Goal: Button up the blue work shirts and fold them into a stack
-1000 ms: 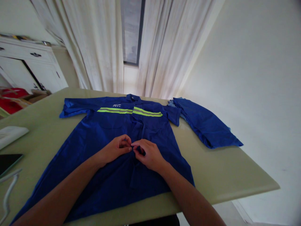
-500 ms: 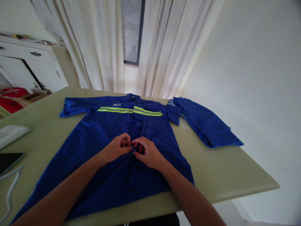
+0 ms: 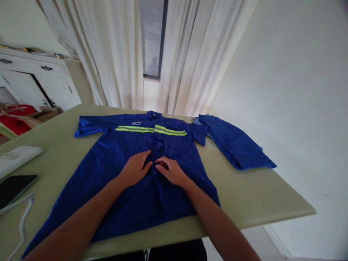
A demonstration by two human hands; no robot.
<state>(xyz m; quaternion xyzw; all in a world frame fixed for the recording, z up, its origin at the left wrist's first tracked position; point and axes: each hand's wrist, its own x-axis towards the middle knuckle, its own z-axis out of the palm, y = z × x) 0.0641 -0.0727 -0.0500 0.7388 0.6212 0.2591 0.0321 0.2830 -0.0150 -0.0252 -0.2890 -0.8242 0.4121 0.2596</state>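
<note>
A blue short-sleeved work shirt [image 3: 108, 174] lies spread on the table, collar at the far side, with a yellow-green reflective band across its chest and a small white print. My left hand [image 3: 136, 168] rests on the shirt beside the front opening, its fingers stretched out and thumb apart. Just right of the opening, my right hand [image 3: 173, 171] has its thumb and curled fingers drawn together at the shirt's front edge. Any button between those fingertips is too small to make out.
Folded blue garments [image 3: 236, 143] lie at the table's right. On the left are a white device [image 3: 19, 159], a dark phone [image 3: 16, 186] and a white cable [image 3: 24, 217]. The table [image 3: 261, 203] ends close to the wall. Curtains [image 3: 116, 54] hang behind.
My left hand has let go of the front edge and its fingers have straightened onto the cloth. My right hand stays near the opening. The view has shifted slightly.
</note>
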